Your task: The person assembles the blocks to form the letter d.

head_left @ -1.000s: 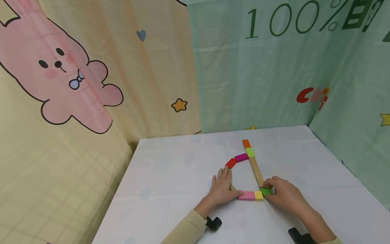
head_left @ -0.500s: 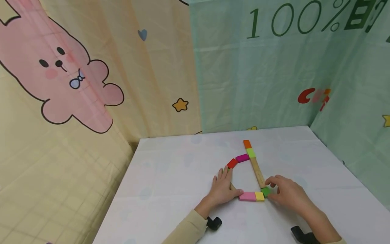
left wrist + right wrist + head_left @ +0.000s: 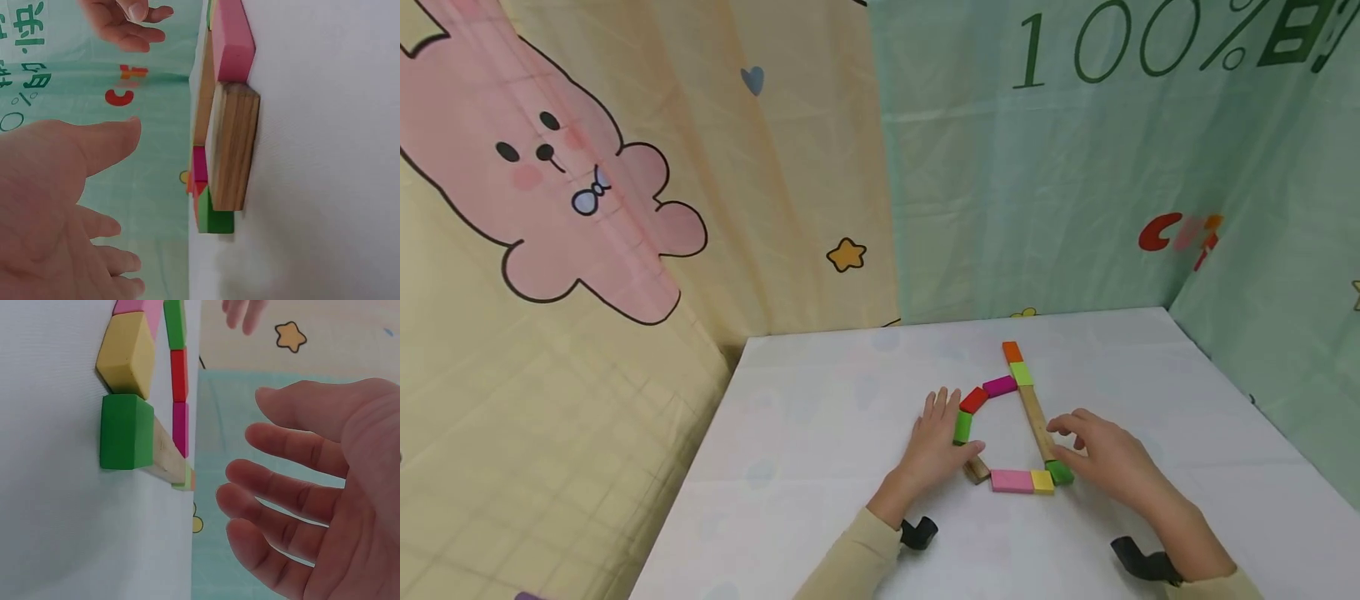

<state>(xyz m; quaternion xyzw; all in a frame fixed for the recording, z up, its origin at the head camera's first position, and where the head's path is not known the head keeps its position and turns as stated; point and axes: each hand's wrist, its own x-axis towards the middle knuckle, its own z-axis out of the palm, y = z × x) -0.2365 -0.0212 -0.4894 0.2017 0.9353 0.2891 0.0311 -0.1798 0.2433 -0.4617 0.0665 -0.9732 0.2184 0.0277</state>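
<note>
Wooden blocks lie end to end in a closed outline with a tail. Its right side is a long plain block (image 3: pixel 1033 417), ending near me at a dark green block (image 3: pixel 127 432). A yellow block (image 3: pixel 1042 482) and a pink block (image 3: pixel 1012 481) form the near side. On the left come a short plain block (image 3: pixel 234 147), a light green block (image 3: pixel 962 427) and a red block (image 3: pixel 973 400). My left hand (image 3: pixel 931 437) hovers beside these, fingers spread, holding nothing. My right hand (image 3: pixel 1108 457), fingers loosely bent and holding nothing, is raised near the dark green block.
A magenta block (image 3: pixel 1000 386) joins the red one to the lime block (image 3: pixel 1022 373), with an orange block (image 3: pixel 1012 352) beyond as the tail. All rest on a white-covered table (image 3: pixel 820 500). Printed curtains (image 3: pixel 790 167) hang behind and at both sides.
My right hand has let go of the dark green block and lifted off it. My left hand has risen and shifted left, uncovering the light green block and the short plain block.
</note>
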